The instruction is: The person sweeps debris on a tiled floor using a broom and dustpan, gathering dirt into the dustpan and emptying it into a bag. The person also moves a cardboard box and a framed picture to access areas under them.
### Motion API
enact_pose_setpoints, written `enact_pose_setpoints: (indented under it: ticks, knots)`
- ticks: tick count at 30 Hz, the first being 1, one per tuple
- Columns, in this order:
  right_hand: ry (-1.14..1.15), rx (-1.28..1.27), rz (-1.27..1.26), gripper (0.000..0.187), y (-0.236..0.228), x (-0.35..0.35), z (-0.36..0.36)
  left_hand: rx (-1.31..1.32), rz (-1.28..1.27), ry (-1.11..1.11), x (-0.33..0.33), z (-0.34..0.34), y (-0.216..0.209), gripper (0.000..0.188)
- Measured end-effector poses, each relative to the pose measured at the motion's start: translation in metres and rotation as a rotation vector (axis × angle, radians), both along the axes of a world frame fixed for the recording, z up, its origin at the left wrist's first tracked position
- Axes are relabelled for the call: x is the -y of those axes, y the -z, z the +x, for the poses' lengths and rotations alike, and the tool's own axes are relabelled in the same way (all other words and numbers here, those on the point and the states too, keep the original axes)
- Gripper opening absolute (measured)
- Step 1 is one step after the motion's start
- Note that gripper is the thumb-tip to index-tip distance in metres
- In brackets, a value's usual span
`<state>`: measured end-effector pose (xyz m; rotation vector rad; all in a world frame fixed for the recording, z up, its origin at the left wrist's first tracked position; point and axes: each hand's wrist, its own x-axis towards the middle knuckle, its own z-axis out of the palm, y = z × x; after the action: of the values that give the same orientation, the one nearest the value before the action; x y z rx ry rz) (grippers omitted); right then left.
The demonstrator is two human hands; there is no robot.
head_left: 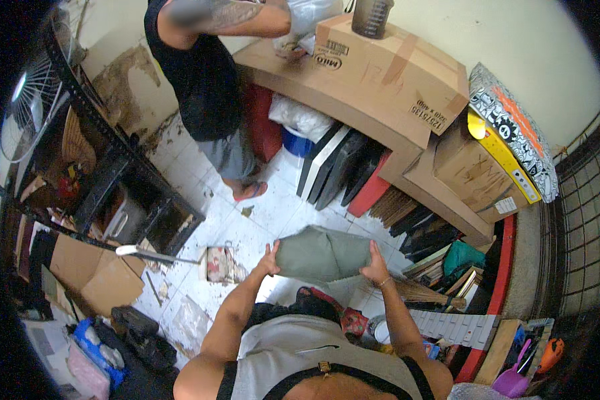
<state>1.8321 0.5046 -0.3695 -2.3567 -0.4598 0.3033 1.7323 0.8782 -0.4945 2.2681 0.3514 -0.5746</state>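
A grey-green piece of cloth-like material (327,255), creased down the middle and folded, is held stretched out in front of my body above the tiled floor. My left hand (271,261) is closed on its left edge. On the opposite edge, my right hand (376,267) grips it, thumb uppermost. A paler flap hangs below it near the right hand. Whether it is a bag or a plain sheet, I cannot tell. A dustpan (221,265) with a long white handle lies on the floor left of my left hand, with litter in it.
Another person (203,87) stands far left at a brown counter (340,100). On it sits a large cardboard box (393,70); boards lean beneath. A black metal rack (147,173) stands left, flattened cardboard (110,283) nearby. A purple plastic item (511,382) lies at lower right.
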Motion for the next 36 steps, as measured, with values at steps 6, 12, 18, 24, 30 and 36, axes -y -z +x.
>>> enact_pose_setpoints:
  ticks: [6,12,18,24,30,36]
  knots:
    - [-0.098,-0.013,0.051,0.101,-0.003,-0.031,0.007,0.102,0.089,-0.084,0.006,-0.018,-0.007,0.105]
    - [-0.127,0.004,-0.041,0.094,0.019,-0.080,0.001,0.202,-0.032,-0.364,-0.041,-0.082,-0.008,0.102]
    - [-0.202,0.046,-0.183,0.093,0.069,-0.121,-0.011,0.263,-0.057,-1.053,-0.188,-0.200,0.034,0.107]
    - [-0.176,-0.021,-0.270,0.096,0.119,-0.174,-0.041,0.269,0.073,-1.364,-0.353,-0.249,-0.016,0.106]
    - [-0.092,0.025,-0.264,0.095,0.158,-0.219,-0.075,0.317,0.021,-1.207,-0.420,-0.215,0.004,0.079]
    - [-0.045,0.012,-0.339,0.095,0.172,-0.236,-0.089,0.644,-0.279,-1.365,-0.432,-0.168,-0.002,0.043]
